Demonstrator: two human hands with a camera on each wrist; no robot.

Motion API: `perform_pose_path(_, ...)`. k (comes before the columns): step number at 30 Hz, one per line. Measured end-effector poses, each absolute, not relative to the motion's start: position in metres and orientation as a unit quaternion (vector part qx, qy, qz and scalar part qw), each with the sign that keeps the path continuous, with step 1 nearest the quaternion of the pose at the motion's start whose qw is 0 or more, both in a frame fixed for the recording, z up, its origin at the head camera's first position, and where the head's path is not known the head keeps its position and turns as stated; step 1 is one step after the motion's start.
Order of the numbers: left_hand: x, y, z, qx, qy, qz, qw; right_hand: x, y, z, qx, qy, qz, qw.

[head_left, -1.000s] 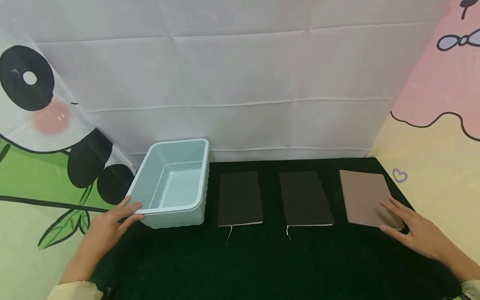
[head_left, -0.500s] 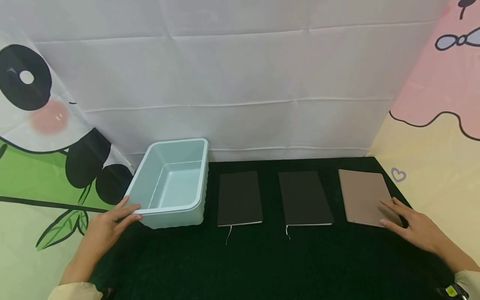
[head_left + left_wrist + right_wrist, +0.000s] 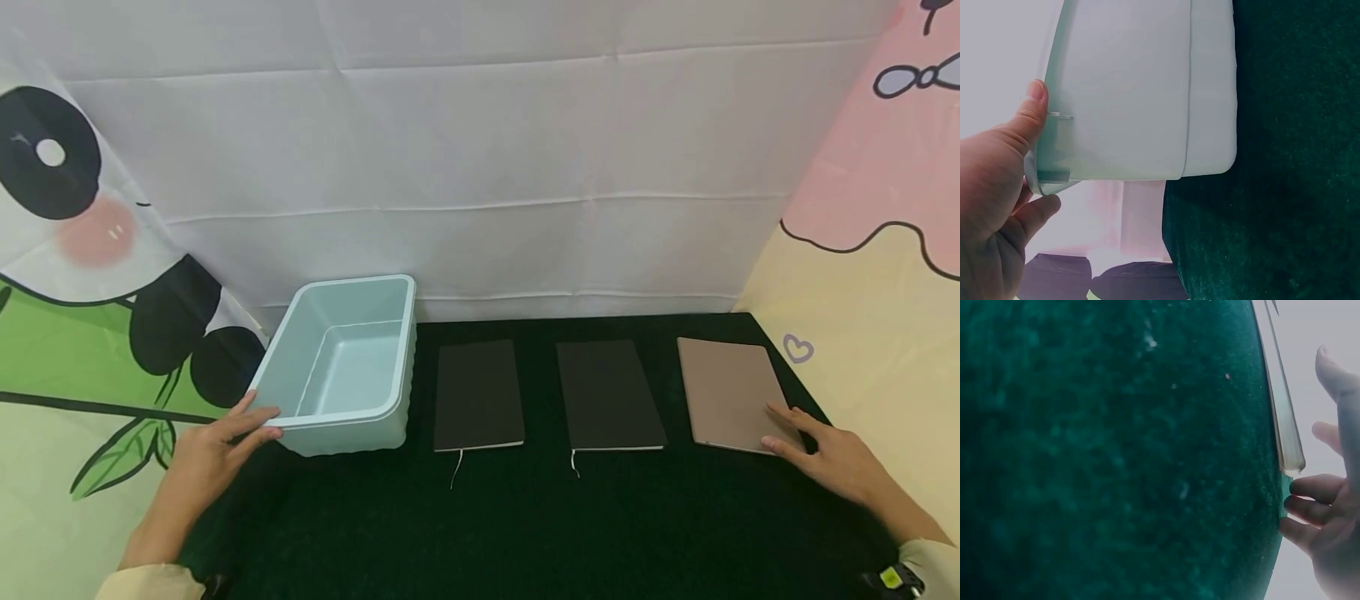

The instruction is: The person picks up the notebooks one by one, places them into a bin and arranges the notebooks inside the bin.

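A white creased backdrop (image 3: 480, 167) is hung behind the table (image 3: 525, 517), flanked by a panda cloth (image 3: 82, 275) at left and a pink-and-yellow cloth (image 3: 877, 250) at right. The table is covered in dark green felt. A pale blue bin (image 3: 345, 367) is set at far left and gripped at its near corner by the left hand (image 3: 206, 454), thumb on the rim. Two black notebooks (image 3: 477, 393) (image 3: 609, 395) are laid beside it. A tan notebook (image 3: 731, 393) is touched at its near right corner by the spread right hand (image 3: 836, 458).

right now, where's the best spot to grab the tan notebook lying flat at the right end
Take the tan notebook by its near right corner, coming from the right, where the right hand already rests. It lies flat on the dark mat, so probably curl fingertips under that edge, thumb on the cover, then lift.
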State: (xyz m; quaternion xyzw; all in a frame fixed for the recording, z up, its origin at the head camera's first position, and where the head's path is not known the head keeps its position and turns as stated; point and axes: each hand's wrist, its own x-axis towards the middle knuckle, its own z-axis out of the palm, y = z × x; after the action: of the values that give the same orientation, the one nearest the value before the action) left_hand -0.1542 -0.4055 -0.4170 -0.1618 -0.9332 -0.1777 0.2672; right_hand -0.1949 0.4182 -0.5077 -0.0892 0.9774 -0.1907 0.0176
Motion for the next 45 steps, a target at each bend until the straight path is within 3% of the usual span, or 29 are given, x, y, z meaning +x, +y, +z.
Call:
perform_pose_path(35, -0.151, -0.403, -0.416, -0.155, -0.933, -0.182, 0.27, -0.195, 0.401, -0.499, -0.003, 0.973, -0.231, 0.024)
perform_pose_path(45, -0.152, -0.401, -0.418, -0.149, -0.934, -0.177, 0.271, -0.201, 0.398, -0.489, 0.03, 0.962, -0.264, 0.063)
